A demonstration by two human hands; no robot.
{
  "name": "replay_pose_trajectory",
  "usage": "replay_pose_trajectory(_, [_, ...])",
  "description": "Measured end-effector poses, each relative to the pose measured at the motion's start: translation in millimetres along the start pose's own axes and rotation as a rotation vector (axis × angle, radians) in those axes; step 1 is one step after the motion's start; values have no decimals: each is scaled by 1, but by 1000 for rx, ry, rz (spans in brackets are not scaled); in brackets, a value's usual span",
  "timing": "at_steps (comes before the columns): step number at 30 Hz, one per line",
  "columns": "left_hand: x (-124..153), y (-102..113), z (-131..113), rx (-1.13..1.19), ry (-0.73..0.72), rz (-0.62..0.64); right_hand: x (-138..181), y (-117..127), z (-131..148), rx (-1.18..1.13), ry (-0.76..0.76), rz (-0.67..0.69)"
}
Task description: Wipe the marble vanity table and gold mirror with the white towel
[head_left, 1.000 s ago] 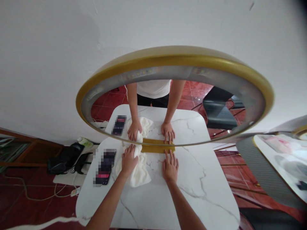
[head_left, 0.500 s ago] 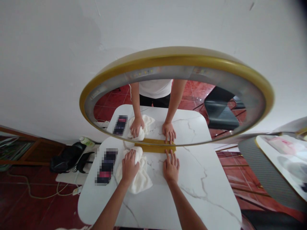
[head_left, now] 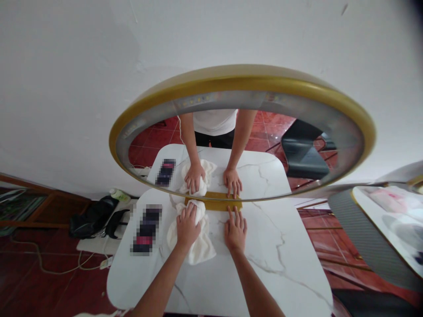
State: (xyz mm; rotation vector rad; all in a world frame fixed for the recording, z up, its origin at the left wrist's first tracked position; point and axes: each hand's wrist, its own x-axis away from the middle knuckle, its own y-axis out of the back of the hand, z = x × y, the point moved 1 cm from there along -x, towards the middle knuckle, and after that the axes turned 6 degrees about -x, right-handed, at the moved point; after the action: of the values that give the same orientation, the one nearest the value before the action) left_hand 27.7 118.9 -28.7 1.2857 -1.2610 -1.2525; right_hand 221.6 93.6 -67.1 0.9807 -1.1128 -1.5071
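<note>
My left hand (head_left: 187,225) is closed over a bunched white cloth (head_left: 202,242), pressing it against the gold base (head_left: 214,205) of a round mirror (head_left: 244,81). Loose folds of the cloth spread toward me on the white marble-patterned table (head_left: 271,273). To the right, my right hand (head_left: 235,229) lies flat with fingers stretched out, its fingertips on the right part of the gold base. The mirror has a thick gold rim and reflects both hands, the cloth and a white shirt.
A blurred-out dark item (head_left: 146,231) lies at the table's left. Beyond that side are a black bag (head_left: 94,215), a green-white bottle (head_left: 119,195) and cables on the red floor (head_left: 42,290). Another table (head_left: 393,220) with a grey side stands at right, near a black chair (head_left: 373,303).
My left hand has slid a little to the right along the gold base, dragging the cloth with it. My right hand stays in place.
</note>
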Motion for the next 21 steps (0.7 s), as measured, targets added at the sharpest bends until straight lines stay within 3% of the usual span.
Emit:
replay_pose_trajectory(7, [6, 0, -50, 12, -45, 36, 0, 1, 0, -11, 9, -15])
replay_pose_trajectory(11, [3, -2, -63, 33, -53, 41, 0, 2, 1, -22, 4, -16])
replay_pose_trajectory(16, [4, -3, -53, 50, -45, 23, 0, 1, 0, -13, 7, -11])
replay_pose_trajectory(21, [3, -1, -22, 12, 29, -9, -1, -2, -2, -13, -5, -9])
